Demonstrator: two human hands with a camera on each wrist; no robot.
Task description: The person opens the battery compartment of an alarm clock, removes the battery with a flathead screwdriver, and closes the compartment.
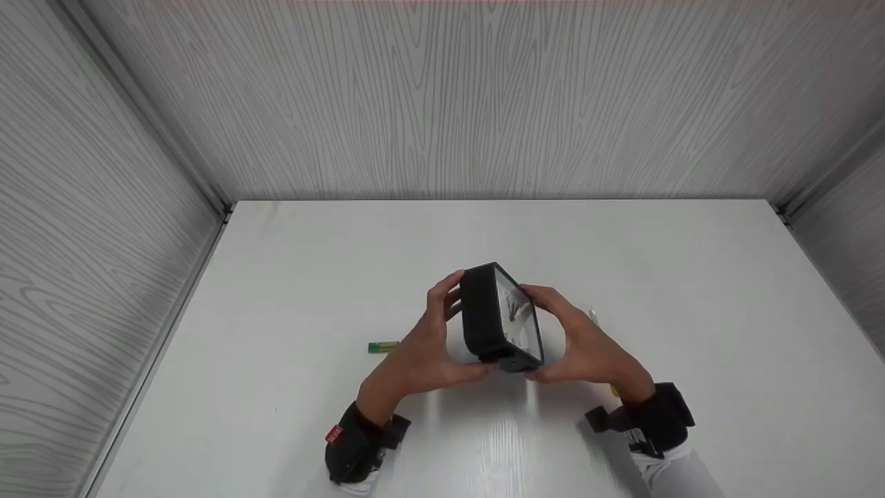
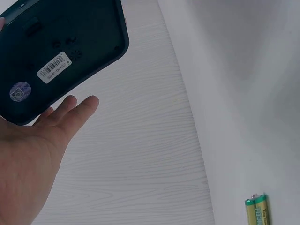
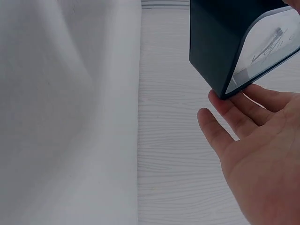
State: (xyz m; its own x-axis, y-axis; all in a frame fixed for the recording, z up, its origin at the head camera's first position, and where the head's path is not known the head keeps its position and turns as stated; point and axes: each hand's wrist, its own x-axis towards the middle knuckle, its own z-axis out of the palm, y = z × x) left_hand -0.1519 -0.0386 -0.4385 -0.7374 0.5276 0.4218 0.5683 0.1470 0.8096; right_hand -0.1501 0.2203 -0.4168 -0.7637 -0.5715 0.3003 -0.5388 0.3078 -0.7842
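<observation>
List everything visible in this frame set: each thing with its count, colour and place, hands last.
clock: one, black case with a white face, held above the table between both hands, tilted; its back carries a white barcode label and a round sticker.
batteries: two, green and yellow, lying side by side on the table to the left of the left hand.
small pale object: one, whitish, on the table behind the right hand; too small to identify.
table: one, white, faint wood grain.
walls: grey wood grain, on three sides.
wrist mounts: two, black, one on each wrist.
left hand: grips the clock's back side.
right hand: grips the clock's face side.
</observation>
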